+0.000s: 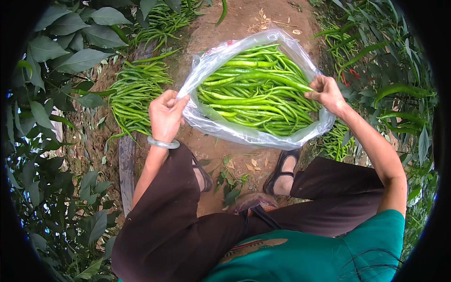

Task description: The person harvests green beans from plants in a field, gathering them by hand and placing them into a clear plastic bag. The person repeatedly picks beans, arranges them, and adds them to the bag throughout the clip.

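Note:
A clear plastic bag (225, 132) lies wide-mouthed on the dirt path in front of me, filled with long green chili peppers (253, 100). My left hand (166, 114) pinches the bag's rim on its left side, thumb and fingers closed on the plastic. Over the bag's right side, my right hand (326, 93) has thumb and forefinger closed on the end of one long green chili pepper (278, 77). That pepper stretches leftward across the top of the others. The peppers deeper in the bag are hidden by the upper layer.
Loose chili piles lie left (139, 93), far left (164, 23) and right (336, 141) of the bag. Leafy pepper plants (74, 46) border both sides of the path. A dark strip (127, 169) runs along the left. My shoes (282, 172) flank some fallen leaves (230, 178).

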`<state>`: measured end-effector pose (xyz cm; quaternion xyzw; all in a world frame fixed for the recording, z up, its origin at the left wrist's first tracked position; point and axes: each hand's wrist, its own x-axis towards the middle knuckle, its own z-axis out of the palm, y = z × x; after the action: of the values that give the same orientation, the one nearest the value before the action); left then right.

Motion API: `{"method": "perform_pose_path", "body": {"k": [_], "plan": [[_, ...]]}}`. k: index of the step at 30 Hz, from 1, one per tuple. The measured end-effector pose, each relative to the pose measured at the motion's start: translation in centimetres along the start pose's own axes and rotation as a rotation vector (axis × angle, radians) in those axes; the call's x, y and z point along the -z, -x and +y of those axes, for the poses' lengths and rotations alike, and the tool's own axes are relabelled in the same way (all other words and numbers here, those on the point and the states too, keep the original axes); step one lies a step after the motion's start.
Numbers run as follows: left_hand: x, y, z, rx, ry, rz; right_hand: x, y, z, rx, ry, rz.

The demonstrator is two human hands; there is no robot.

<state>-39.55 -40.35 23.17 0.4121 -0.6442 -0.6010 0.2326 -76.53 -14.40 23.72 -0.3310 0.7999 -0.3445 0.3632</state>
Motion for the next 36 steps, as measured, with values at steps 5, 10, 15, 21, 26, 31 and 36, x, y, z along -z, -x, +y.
{"method": "perform_pose_path", "body": {"k": [5, 10, 15, 21, 26, 31, 36], "plan": [[-0.2, 0.0, -0.6, -0.028, 0.002, 0.016, 3.0, 4.8, -2.2, 0.122, 0.226, 0.236], [-2.1, 0.9, -1.0, -0.01, -0.402, 0.028, -0.2, 7.6, -3.9, 0.446, 0.317, 0.079], [-1.2, 3.2, 0.0, 0.298, 0.058, -0.227, -9.3, 5.4, -3.2, 0.891, 0.448, -0.01], [0.5, 3.6, 0.4, 0.252, -0.021, -0.287, -16.2, 3.4, -2.1, 0.849, 0.626, -0.418], [0.9, 3.4, 0.4, 0.231, -0.078, -0.341, -17.6, -0.1, -3.0, 0.63, 0.578, -0.552], [1.4, 3.3, 0.4, 0.239, -0.033, -0.33, -18.5, 1.2, -2.7, 0.884, 0.62, -0.593], [0.8, 3.5, 0.3, 0.25, -0.018, -0.289, -17.8, 2.9, -0.2, 0.917, 0.743, -0.474]]}}
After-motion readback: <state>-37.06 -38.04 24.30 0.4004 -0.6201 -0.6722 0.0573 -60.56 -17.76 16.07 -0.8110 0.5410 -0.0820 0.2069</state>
